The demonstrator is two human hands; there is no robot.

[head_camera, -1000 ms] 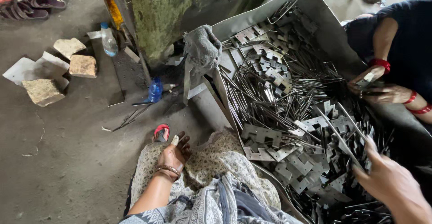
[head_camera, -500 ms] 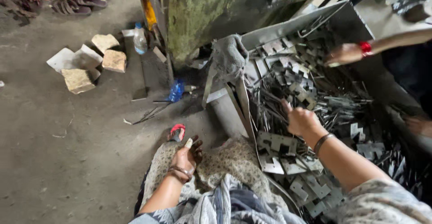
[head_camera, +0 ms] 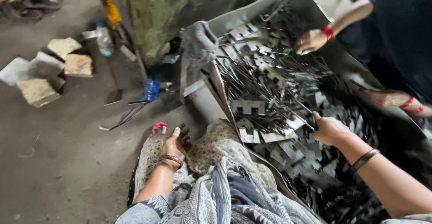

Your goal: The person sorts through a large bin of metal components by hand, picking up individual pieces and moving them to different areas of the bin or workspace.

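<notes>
Large grey sheet-metal tray (head_camera: 288, 3), tilted, walls raised at its far corner; fills the right half of the view. Heaped with thin dark metal rods (head_camera: 265, 78) and flat notched metal stampings (head_camera: 252, 107), tangled together across the tray floor.

Grey concrete floor (head_camera: 54, 161) takes the left half. Rusty green-stained machine base (head_camera: 166, 12) stands at the tray's far left corner. Grey cloth glove (head_camera: 198, 42) draped over the tray's left wall edge.

Patterned grey-and-tan fabric (head_camera: 216, 192) over the person's lap, against the tray's near left wall.

Right hand (head_camera: 330, 129), dark bangle at the wrist, reaches over the near part of the tray; fingers closed around one thin rod, which runs up and left from the fist across the heap.

Left hand (head_camera: 174, 145), bangles at the wrist, rests on the fabric at the floor's edge, fingers loosely curled; cannot tell whether it grips anything. Small red object (head_camera: 159, 127) just beyond its fingertips on the floor.

Another person in dark clothing at the tray's far right edge: one hand (head_camera: 310, 40) with a red wristband over the rods, the other (head_camera: 387, 99) low along the right wall.

Pale broken stone blocks (head_camera: 49, 69) at far left of the floor. Clear plastic bottle (head_camera: 104, 39) beside them; small blue bottle (head_camera: 152, 89) near the machine base.
</notes>
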